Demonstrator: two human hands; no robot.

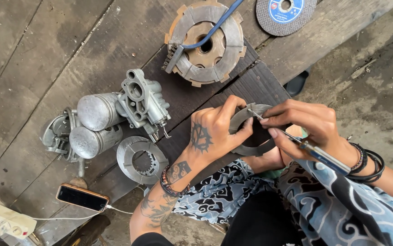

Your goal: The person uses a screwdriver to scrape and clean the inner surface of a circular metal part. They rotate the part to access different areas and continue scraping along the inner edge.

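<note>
Hands: left hand (212, 132) pinches metal ring (246, 130), right hand (303, 120) angles screwdriver (306, 148).

ring plate (246, 132) between left hand (212, 132) and right hand (303, 120) | clutch pack (205, 43) behind | phone (82, 197) far left

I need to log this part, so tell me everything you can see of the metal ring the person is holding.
The ring is a flat, thin, dull grey disc of bare metal with a large round opening. It is held above the dark wooden planks, over the person's lap. The left hand pinches its left edge with thumb and fingers. The right hand presses a screwdriver tip against its upper rim. Hands hide parts of it.
</note>
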